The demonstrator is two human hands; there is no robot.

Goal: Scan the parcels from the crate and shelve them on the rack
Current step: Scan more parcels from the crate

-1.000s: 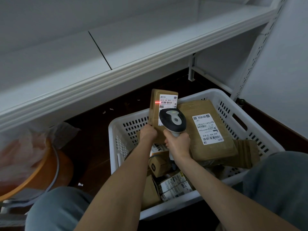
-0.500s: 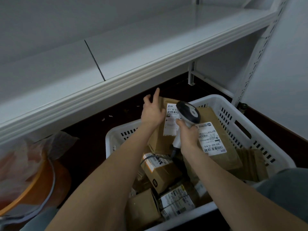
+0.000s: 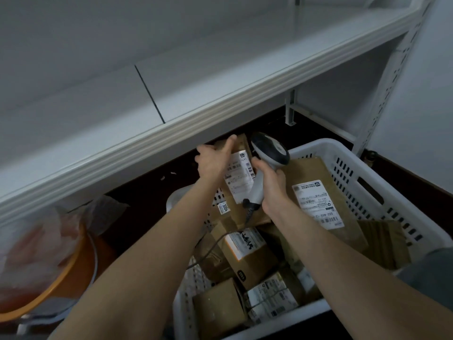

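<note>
now | left hand [image 3: 212,163] grips labelled parcel [image 3: 241,179] | right hand [image 3: 272,190] grips scanner [image 3: 269,149] | sticker [image 3: 223,207] reads "3004"

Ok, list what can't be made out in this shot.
Head view:
- Parcel label print: too small, blurred, partly behind the left hand.
- Scanner trigger: covered by the right hand.
- Crate floor: buried under boxes.
- Orange bowl: under plastic, cut off by the left edge.
</note>
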